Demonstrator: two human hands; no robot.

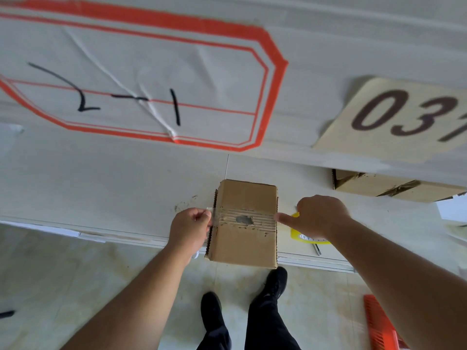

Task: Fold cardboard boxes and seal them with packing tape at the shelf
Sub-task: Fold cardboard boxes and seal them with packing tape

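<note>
A small brown cardboard box (246,245) lies on the white shelf (113,188), its near end hanging over the shelf's front edge. A torn, stripped band with a dark patch crosses its top. Clear packing tape (214,215) stretches over that band. My left hand (190,229) pinches the free tape end at the box's left side. My right hand (319,215) grips the yellow tape roll (302,237) at the box's right side, with a finger pointing at the box edge.
A second, worn cardboard box (394,185) stands at the back right under a label reading 037. A red-bordered label hangs above. A thin dark tool (317,249) lies near the roll. White paper sits at far right. A red plastic crate edge (381,324) is on the floor.
</note>
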